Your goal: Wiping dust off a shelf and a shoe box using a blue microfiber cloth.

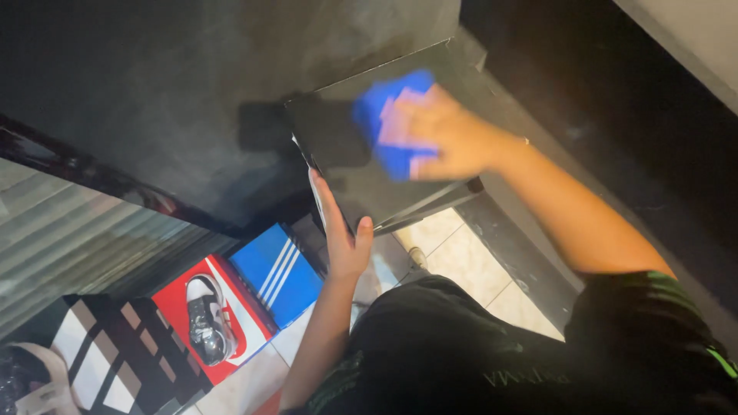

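Head view. The person held a black shoebox point(377, 165) up in front of the chest, tilted, with its broad dark face turned toward the camera. The left hand point(344, 234) gripped the box from below at its lower edge, fingers spread up along the side and thumb hooked over the front: a firm grasp on the box. The right hand point(442, 138) lay flat on the box's upper face, pressing a blue cloth point(388, 115) against it; the fingers were clamped over the cloth, which was blurred, so it read as wiping in motion.

Progress, as a judgement: the cloth sat near the upper right part of the face, and the rest of that face looked evenly dark with a dull sheen. No dust line or streak could be told at this sharpness, so how much of the face had been wiped could not be read. The box's other sides were hidden or edge-on.

On the tiled floor point(461, 261) below the box: a blue shoebox with white stripes point(278, 270), just beside it a red shoebox point(231, 323) with a black-and-white sneaker point(207, 319) resting on its lid, and next to that a black-and-white checked box point(115, 353). None showed signs either way of having been cleaned. A dark wall panel point(192, 92) filled the background.
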